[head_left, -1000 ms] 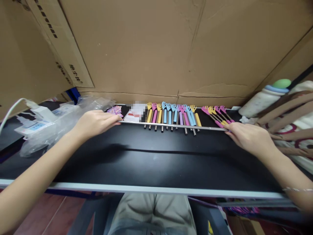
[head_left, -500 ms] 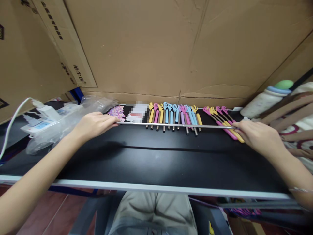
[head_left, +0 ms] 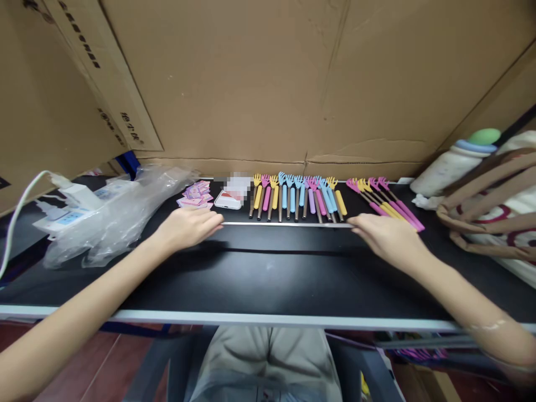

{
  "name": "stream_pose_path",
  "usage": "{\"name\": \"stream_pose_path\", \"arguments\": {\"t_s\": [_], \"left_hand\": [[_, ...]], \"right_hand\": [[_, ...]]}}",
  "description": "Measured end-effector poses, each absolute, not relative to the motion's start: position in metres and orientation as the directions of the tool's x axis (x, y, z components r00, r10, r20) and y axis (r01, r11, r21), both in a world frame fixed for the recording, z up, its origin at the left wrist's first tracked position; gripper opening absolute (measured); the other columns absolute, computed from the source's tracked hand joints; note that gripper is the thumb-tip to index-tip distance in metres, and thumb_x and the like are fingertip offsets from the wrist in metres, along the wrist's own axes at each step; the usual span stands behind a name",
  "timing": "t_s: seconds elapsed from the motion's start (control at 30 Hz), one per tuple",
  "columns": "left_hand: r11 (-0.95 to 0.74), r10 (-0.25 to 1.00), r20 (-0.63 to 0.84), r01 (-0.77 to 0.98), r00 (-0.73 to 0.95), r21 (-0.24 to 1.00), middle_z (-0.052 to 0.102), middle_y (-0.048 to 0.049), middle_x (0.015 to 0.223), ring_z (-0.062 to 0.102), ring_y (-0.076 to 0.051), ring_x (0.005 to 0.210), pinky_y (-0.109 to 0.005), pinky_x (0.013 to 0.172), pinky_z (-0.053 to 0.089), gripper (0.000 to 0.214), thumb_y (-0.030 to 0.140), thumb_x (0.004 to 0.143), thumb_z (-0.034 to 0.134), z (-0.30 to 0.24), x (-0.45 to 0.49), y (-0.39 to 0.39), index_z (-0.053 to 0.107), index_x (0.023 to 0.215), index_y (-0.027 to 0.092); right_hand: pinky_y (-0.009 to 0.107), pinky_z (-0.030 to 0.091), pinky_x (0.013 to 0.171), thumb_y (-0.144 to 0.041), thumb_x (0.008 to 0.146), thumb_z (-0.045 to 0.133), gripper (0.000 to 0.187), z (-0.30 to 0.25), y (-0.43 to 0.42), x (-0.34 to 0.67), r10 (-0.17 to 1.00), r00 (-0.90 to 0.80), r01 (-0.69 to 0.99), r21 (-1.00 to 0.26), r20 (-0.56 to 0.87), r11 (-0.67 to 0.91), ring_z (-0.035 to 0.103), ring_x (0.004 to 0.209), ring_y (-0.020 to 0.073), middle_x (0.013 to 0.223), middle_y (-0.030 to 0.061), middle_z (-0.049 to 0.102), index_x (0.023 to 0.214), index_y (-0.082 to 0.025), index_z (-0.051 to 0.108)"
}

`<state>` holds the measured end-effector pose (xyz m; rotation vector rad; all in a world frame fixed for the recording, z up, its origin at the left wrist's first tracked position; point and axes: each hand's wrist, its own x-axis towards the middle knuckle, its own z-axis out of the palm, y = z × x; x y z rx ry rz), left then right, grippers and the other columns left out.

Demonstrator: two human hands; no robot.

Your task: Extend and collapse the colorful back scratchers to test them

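Note:
A thin metal rod [head_left: 285,224] stretches level between my two hands, above the black tabletop. My left hand [head_left: 190,228] pinches its left end, and my right hand [head_left: 387,237] has closed fingers round the right end. Whatever sits at the rod's ends is hidden inside my fingers. Just behind it lies a row of telescopic back scratchers [head_left: 292,195] with yellow, pink, blue and purple claws and grips. Beyond my right hand is a second group of back scratchers [head_left: 393,207], pink and yellow, slanting toward me.
Pink printed cards [head_left: 196,195] and a white case [head_left: 228,200], partly pixelated, lie behind my left hand. A power strip [head_left: 69,215] under clear plastic [head_left: 121,223] occupies the left. At right stand a bottle [head_left: 444,167] and a brown-striped bag [head_left: 494,212]. Cardboard [head_left: 251,84] walls the back.
My hands have come closer together, my right hand moving most, leftward. The stretch of rod between them is shorter and sits slightly nearer to me.

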<state>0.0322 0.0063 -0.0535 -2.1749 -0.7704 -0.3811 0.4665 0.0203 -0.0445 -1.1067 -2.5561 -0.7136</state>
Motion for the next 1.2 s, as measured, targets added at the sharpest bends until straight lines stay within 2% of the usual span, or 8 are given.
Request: {"name": "stream_pose_path", "arguments": {"t_s": [0.07, 0.27, 0.37, 0.5, 0.6, 0.83, 0.97, 1.2], "left_hand": [[-0.526, 0.399, 0.489, 0.63, 0.776, -0.571, 0.058, 0.002, 0.057, 0.055, -0.012, 0.053, -0.025, 0.051, 0.03, 0.032, 0.025, 0.097, 0.039, -0.052, 0.056, 0.002, 0.053, 0.07, 0.019], [-0.555, 0.472, 0.491, 0.68, 0.732, -0.479, 0.055, 0.0021, 0.056, 0.052, -0.011, 0.049, -0.026, 0.049, 0.026, 0.031, 0.023, 0.099, 0.035, -0.049, 0.095, -0.013, 0.049, 0.072, 0.018], [-0.608, 0.466, 0.488, 0.668, 0.738, -0.429, 0.055, 0.0028, 0.057, 0.052, -0.011, 0.048, -0.026, 0.049, 0.025, 0.03, 0.025, 0.099, 0.034, -0.051, 0.11, -0.016, 0.049, 0.073, 0.018], [-0.606, 0.422, 0.515, 0.655, 0.746, -0.452, 0.055, 0.0031, 0.057, 0.052, -0.011, 0.049, -0.027, 0.048, 0.025, 0.028, 0.024, 0.099, 0.036, -0.05, 0.128, -0.015, 0.048, 0.074, 0.018], [-0.603, 0.387, 0.541, 0.649, 0.747, -0.464, 0.054, 0.0034, 0.055, 0.052, -0.011, 0.049, -0.026, 0.048, 0.025, 0.03, 0.025, 0.099, 0.037, -0.046, 0.129, -0.013, 0.049, 0.072, 0.018], [-0.446, 0.434, 0.561, 0.709, 0.705, -0.546, 0.061, 0.0013, 0.062, 0.059, -0.014, 0.059, -0.026, 0.053, 0.032, 0.03, 0.031, 0.096, 0.045, -0.037, 0.068, -0.01, 0.053, 0.07, 0.019], [-0.417, 0.446, 0.528, 0.69, 0.723, -0.592, 0.064, 0.0008, 0.066, 0.058, -0.013, 0.061, -0.025, 0.056, 0.034, 0.029, 0.032, 0.096, 0.046, -0.038, 0.025, -0.01, 0.056, 0.071, 0.02], [-0.196, 0.542, 0.535, 0.716, 0.648, -0.67, 0.053, 0.0008, 0.059, 0.048, -0.013, 0.059, -0.025, 0.054, 0.03, 0.038, 0.036, 0.099, 0.039, -0.034, -0.03, -0.009, 0.056, 0.07, 0.02]], "right_hand": [[0.024, 0.037, 0.058, -0.026, 0.097, 0.037, 0.026, -0.047, 0.016, 0.434, 0.55, -0.727, 0.681, 0.324, 0.411, 0.657, 0.062, 0.067, 0.0132, 0.079, 0.0037, 0.069, 0.088, -0.018, 0.06], [0.024, 0.031, 0.055, -0.024, 0.097, 0.036, 0.024, -0.044, 0.002, 0.391, 0.552, -0.717, 0.691, 0.332, 0.426, 0.642, 0.058, 0.06, 0.0117, 0.071, 0.0011, 0.064, 0.083, -0.018, 0.055], [0.024, 0.027, 0.051, -0.024, 0.097, 0.037, 0.024, -0.044, -0.006, 0.378, 0.544, -0.733, 0.672, 0.312, 0.408, 0.671, 0.057, 0.056, 0.0107, 0.067, -0.0003, 0.062, 0.081, -0.018, 0.055], [0.024, 0.022, 0.047, -0.026, 0.097, 0.039, 0.024, -0.048, -0.011, 0.361, 0.552, -0.708, 0.691, 0.273, 0.44, 0.669, 0.057, 0.054, 0.0101, 0.065, -0.0018, 0.063, 0.081, -0.018, 0.054], [0.023, 0.021, 0.047, -0.029, 0.098, 0.038, 0.026, -0.046, -0.01, 0.362, 0.526, -0.711, 0.685, 0.293, 0.467, 0.666, 0.058, 0.054, 0.0098, 0.065, -0.002, 0.064, 0.081, -0.019, 0.055], [0.022, 0.031, 0.053, -0.036, 0.097, 0.037, 0.033, -0.035, 0.013, 0.451, 0.553, -0.685, 0.724, 0.359, 0.473, 0.59, 0.062, 0.062, 0.0126, 0.072, 0.0026, 0.07, 0.084, -0.019, 0.062], [0.025, 0.034, 0.055, -0.037, 0.096, 0.035, 0.039, -0.032, 0.027, 0.521, 0.632, -0.632, 0.768, 0.477, 0.449, 0.428, 0.063, 0.065, 0.0166, 0.073, 0.0087, 0.07, 0.084, -0.017, 0.066], [0.027, 0.03, 0.051, -0.038, 0.093, 0.033, 0.041, -0.04, 0.032, 0.605, 0.646, -0.576, 0.771, 0.596, 0.5, 0.226, 0.057, 0.06, 0.0175, 0.071, 0.0113, 0.068, 0.083, -0.016, 0.067]]}}
